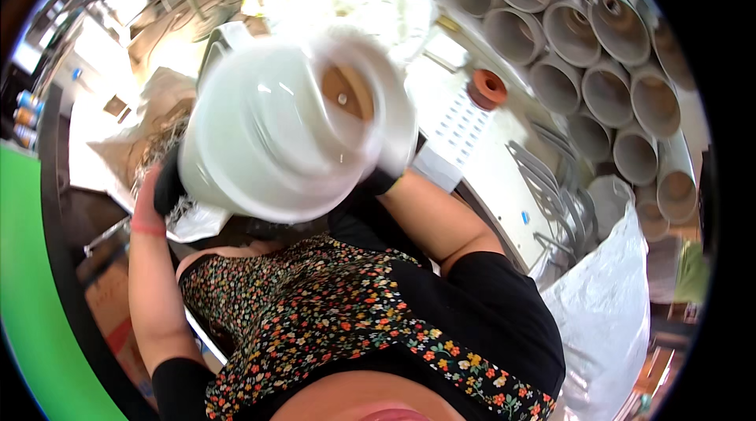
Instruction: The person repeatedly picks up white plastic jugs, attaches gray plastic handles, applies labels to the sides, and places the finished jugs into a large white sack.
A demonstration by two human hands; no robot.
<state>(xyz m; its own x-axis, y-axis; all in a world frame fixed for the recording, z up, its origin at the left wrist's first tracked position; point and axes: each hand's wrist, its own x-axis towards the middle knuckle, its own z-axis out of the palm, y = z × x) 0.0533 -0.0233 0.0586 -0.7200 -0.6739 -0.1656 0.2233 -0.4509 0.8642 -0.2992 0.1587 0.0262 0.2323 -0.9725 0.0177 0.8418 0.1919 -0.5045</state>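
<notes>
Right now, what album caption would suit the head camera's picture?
Black-gloved left hand and right hand hold a motion-blurred white drum, with stacked grey tubes at upper right.

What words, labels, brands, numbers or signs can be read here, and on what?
None can be read.
Small containers at far left: any labels too small.
Cardboard box, lower left: reddish marks, too blurred.
White panel: rows of bluish marks, too small to make out.
White part in hand: blurred, no writing visible.
</notes>
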